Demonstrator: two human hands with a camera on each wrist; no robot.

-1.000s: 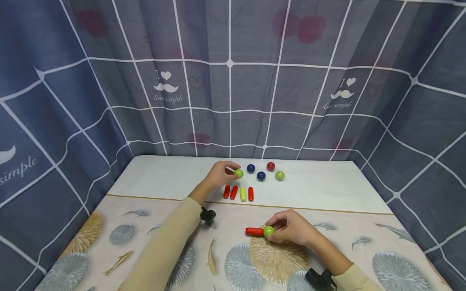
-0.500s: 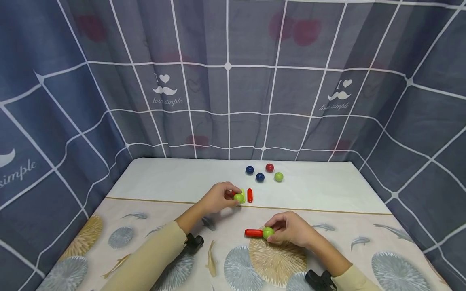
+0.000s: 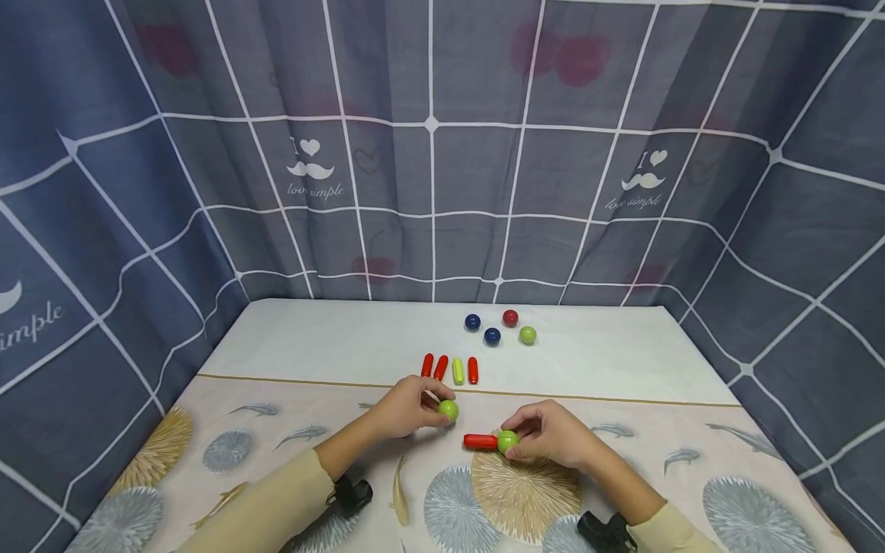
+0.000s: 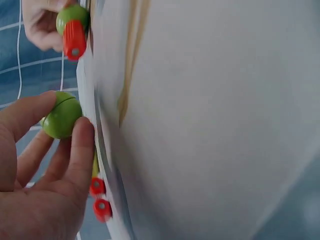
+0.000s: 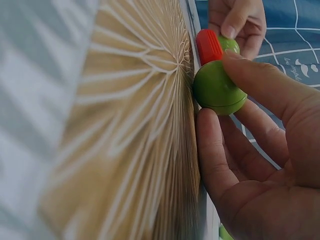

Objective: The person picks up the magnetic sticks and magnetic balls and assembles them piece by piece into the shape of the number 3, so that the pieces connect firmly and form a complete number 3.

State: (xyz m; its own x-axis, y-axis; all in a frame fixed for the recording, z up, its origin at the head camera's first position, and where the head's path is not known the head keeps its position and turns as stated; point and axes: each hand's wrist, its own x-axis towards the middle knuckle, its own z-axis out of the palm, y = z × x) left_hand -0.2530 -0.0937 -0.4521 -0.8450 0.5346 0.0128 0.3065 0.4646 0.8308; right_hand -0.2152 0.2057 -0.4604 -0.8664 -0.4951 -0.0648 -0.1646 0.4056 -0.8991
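In the head view my left hand (image 3: 409, 407) pinches a green ball (image 3: 449, 411) just above the tablecloth, left of my right hand. The left wrist view shows this ball (image 4: 62, 117) between thumb and fingers, a thin groove round it. My right hand (image 3: 553, 436) pinches a second green ball (image 3: 508, 442) that is joined to the end of a red rod (image 3: 480, 442). That rod lies level and points left toward the left hand. In the right wrist view the ball (image 5: 220, 90) sits between thumb and fingertips, with the ribbed red rod (image 5: 209, 46) beyond it.
On the white strip (image 3: 332, 338) lie several short rods, red ones (image 3: 473, 370) and a yellow-green one (image 3: 458, 371). Behind them rest two blue balls (image 3: 492, 336), a red ball (image 3: 510, 318) and a green ball (image 3: 528, 335). A checked curtain (image 3: 387, 169) surrounds the table.
My left hand has brought its green ball from the back group toward the front, past the row of rods, close to the red rod. The right hand has stayed in place.
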